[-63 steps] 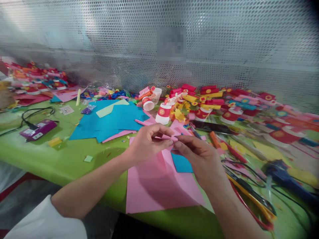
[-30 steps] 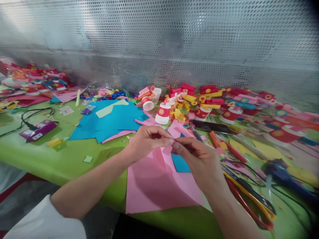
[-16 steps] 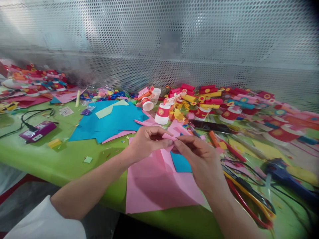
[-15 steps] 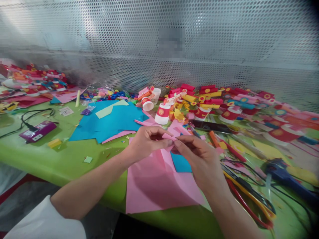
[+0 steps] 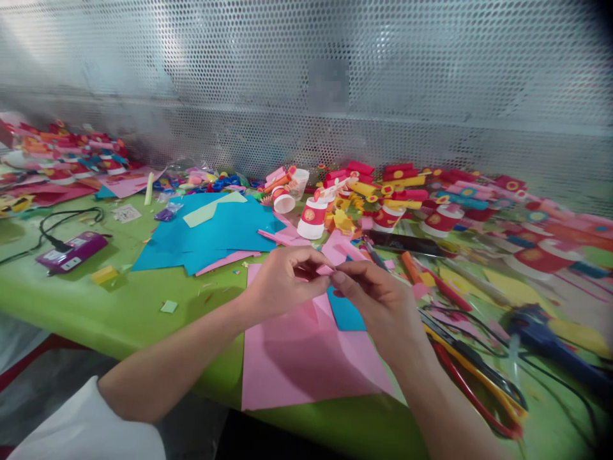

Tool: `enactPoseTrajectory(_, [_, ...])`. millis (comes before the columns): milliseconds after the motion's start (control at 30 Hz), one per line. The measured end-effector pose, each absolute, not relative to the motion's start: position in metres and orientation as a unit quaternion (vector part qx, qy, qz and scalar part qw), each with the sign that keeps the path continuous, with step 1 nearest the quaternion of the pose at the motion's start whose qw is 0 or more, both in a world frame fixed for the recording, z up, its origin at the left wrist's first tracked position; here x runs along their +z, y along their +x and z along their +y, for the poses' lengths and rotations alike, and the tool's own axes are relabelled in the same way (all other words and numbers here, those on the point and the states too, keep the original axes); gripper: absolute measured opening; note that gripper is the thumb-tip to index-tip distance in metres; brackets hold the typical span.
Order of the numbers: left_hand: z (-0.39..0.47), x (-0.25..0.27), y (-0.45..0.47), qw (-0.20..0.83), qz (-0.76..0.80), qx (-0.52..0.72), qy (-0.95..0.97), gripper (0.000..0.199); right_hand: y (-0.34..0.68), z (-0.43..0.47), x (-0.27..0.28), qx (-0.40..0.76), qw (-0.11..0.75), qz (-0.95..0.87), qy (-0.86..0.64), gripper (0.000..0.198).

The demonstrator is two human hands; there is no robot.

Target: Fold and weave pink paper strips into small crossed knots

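Note:
Between the fingertips of both hands is a small strip of pink paper [image 5: 325, 270]. My left hand [image 5: 287, 275] pinches it from the left, thumb below and fingers above. From the right, my right hand [image 5: 376, 291] pinches its other end, and the fingertips of the two hands nearly meet. Under the hands lies a large pink sheet [image 5: 306, 370], with a blue paper piece [image 5: 347, 313] on it. A white cup with a red paper band [image 5: 313, 218] stands just beyond the hands. The strip's exact shape is partly hidden by the fingers.
Blue sheets [image 5: 205, 230] lie to the left, near a purple power strip [image 5: 71, 252]. Scissors [image 5: 479, 370] and a dark blue glue gun [image 5: 555, 345] lie at right. Several decorated cups [image 5: 440, 220] line the back, before a perforated metal panel [image 5: 268, 76].
The pink strip has turned between my fingers and shows less of its length. My fingertips have shifted slightly, my left fingers curling more around it.

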State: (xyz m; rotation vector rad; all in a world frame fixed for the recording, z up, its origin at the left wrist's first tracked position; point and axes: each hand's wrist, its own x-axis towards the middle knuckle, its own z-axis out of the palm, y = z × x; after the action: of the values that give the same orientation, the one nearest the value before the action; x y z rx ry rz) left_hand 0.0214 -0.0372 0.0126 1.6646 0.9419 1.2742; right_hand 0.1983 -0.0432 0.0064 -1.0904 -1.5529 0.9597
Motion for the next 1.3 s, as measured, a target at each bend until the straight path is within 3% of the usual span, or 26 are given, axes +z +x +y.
enactPoseTrajectory(467, [-0.037, 0.008, 0.025, 0.504, 0.338, 0.497, 0.621, 0.019, 0.199, -0.046, 0.008, 0.398, 0.516, -0.602, -0.462, 0.020])
enactPoseTrajectory(600, [-0.034, 0.003, 0.026, 0.496, 0.338, 0.513, 0.614, 0.025, 0.196, -0.045, 0.005, 0.420, 0.528, -0.579, -0.459, 0.019])
enactPoseTrajectory(967, [-0.026, 0.004, 0.023, 0.600, 0.365, 0.509, 0.497, 0.019, 0.194, -0.042, 0.002, 0.517, 0.521, -0.522, -0.435, 0.031])
enactPoseTrajectory(1300, [-0.025, -0.001, 0.025, 0.508, 0.401, 0.494, 0.581, 0.007, 0.192, -0.035, 0.003, 0.485, 0.484, -0.554, -0.472, 0.038])
